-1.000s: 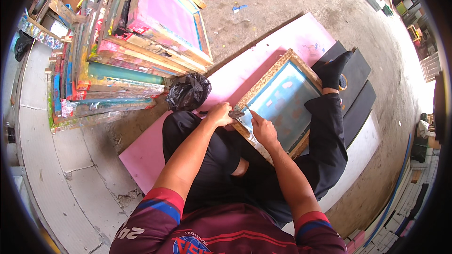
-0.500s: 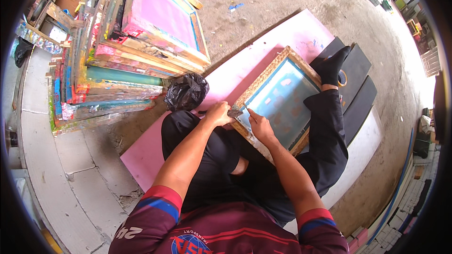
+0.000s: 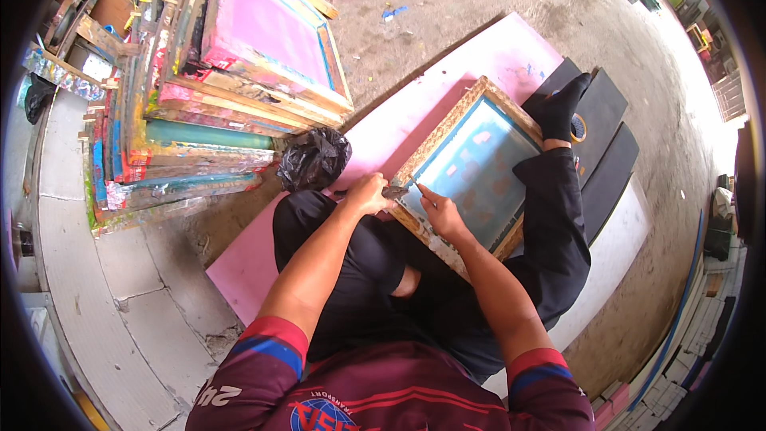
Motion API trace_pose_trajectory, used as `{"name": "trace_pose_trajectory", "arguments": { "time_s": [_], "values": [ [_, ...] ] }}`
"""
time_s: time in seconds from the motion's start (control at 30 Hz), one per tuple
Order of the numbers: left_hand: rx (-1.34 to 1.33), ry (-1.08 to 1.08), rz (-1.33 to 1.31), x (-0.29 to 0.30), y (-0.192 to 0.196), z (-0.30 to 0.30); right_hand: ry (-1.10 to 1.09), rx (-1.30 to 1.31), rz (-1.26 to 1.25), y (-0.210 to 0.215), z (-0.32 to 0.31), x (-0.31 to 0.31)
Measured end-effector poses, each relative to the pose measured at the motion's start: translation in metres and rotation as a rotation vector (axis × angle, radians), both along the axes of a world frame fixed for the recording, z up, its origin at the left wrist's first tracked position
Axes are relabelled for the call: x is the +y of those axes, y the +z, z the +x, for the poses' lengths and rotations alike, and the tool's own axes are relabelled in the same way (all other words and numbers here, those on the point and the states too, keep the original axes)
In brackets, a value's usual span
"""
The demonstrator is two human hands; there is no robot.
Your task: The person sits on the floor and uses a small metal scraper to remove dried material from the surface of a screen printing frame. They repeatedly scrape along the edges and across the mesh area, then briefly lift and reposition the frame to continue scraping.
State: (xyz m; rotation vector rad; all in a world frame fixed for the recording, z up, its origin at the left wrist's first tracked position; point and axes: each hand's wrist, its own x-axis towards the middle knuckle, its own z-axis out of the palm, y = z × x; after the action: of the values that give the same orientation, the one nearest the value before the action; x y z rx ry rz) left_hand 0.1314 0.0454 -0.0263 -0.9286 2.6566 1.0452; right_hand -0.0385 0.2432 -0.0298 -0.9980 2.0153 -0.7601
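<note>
A wood-rimmed screen-printing frame with bluish mesh lies tilted between my legs, its corner toward my hands. My left hand is closed around a dark metal tool; a dark handle end sticks out on its left, and its exact kind is unclear. The tool's head rests at the frame's near-left corner. My right hand pinches a thin, slender tool, whose tip meets the same corner beside the dark tool. Fingers hide most of both tools.
A pink board lies beneath the frame. Many paint-stained frames are stacked at the left, with a crumpled black plastic bag beside them. Dark flat panels and a tape roll lie near my socked foot.
My hands and both tools stay almost in place at the frame's corner. The whole view has shifted very slightly.
</note>
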Motion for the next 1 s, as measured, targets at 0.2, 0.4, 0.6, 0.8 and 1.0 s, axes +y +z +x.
{"name": "trace_pose_trajectory", "arguments": {
  "time_s": [0.2,0.4,0.6,0.8,1.0],
  "values": [
    [-0.013,-0.009,0.008,-0.001,0.009,-0.010,-0.002,-0.020,-0.096,-0.012,-0.005,-0.002],
    [0.021,0.006,-0.020,-0.004,-0.005,0.004,-0.072,-0.126,0.060,0.029,0.002,-0.012],
    [0.021,-0.005,0.007,-0.002,-0.002,-0.001,-0.256,-0.470,0.155,0.042,-0.006,-0.021],
    [0.076,-0.041,0.005,-0.005,-0.010,0.007,0.068,0.273,0.156,0.052,0.025,-0.006],
    [0.069,-0.021,0.034,-0.003,-0.002,0.003,0.096,0.304,0.140,0.049,0.023,-0.003]
  ]
}}
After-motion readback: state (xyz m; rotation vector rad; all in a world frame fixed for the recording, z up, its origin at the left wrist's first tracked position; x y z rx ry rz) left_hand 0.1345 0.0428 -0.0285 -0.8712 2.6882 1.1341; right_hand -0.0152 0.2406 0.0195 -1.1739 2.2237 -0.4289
